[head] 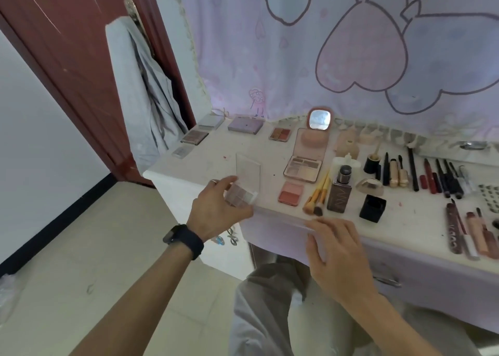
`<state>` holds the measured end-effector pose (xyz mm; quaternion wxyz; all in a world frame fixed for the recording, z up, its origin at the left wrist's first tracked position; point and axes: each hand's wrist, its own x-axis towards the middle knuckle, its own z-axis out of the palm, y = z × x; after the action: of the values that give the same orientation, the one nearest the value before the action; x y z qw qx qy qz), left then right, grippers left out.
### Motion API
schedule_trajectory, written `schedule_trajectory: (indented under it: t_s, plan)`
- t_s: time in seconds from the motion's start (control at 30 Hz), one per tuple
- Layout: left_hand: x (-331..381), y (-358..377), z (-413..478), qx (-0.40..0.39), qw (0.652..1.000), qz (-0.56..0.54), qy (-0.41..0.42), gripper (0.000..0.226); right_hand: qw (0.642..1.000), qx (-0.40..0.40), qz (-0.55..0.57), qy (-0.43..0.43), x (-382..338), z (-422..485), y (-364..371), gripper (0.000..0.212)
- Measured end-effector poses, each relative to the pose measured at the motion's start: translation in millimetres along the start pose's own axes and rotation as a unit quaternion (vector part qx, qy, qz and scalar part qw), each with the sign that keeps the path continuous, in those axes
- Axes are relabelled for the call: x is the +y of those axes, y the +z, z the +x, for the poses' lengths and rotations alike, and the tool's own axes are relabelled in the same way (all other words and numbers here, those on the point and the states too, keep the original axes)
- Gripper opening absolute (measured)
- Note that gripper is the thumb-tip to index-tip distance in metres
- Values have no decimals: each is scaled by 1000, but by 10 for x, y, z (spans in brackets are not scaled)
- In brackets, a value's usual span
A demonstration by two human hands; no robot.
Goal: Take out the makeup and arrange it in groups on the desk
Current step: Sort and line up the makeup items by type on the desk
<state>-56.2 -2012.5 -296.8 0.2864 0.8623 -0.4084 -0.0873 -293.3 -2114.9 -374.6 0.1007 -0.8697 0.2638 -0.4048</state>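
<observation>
My left hand (220, 211) grips a clear-cased eyeshadow palette (241, 195) with its transparent lid (248, 170) standing open, at the desk's (210, 166) front left edge. My right hand (339, 253) hovers by the front edge with fingers apart and nothing in it. Laid out on the desk are several palettes (195, 136), a pink blush (291, 192), an open eyeshadow compact (303, 168), yellow-handled brushes (317, 195), a foundation bottle (339, 191), and rows of pencils and mascaras (437, 176).
A small pink mirror (319, 119) stands at the back. Lip glosses (469, 234) lie at the right front. A black cube cap (372, 208) sits near the front edge. A grey garment (143, 91) hangs on the red door at left.
</observation>
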Motion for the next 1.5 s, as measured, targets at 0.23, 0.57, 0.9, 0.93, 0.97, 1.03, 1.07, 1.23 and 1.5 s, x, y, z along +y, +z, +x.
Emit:
schedule_trajectory:
  t_s: [0.23, 0.57, 0.9, 0.93, 0.97, 1.03, 1.07, 1.23, 1.5]
  plan:
    - [366, 245, 774, 0, 993, 101, -54, 83, 988, -10, -155, -14, 474, -241, 21, 43]
    - [554, 539, 1295, -46, 984, 158, -68, 42, 983, 7, -175, -50, 642, -349, 128, 51]
    - [501, 702, 1252, 8, 997, 40, -60, 46, 981, 32, -184, -45, 685, -348, 215, 53]
    - [476, 727, 1242, 16, 998, 28, -61, 52, 981, 33, -184, -44, 683, -349, 223, 52]
    - [451, 749, 1230, 23, 998, 14, -64, 58, 982, 34, -183, -42, 680, -354, 227, 52]
    - [413, 783, 1228, 31, 997, -8, -68, 65, 982, 35, -180, -42, 678, -363, 235, 51]
    - [399, 797, 1233, 34, 997, -14, -70, 67, 982, 35, -179, -42, 678, -367, 238, 50]
    - [417, 804, 1240, 34, 997, -13, -71, 69, 983, 22, -179, -36, 673, -369, 206, 51]
    - [195, 558, 1074, 43, 998, -31, -31, 48, 994, -7, -104, -34, 441, -312, -32, 40]
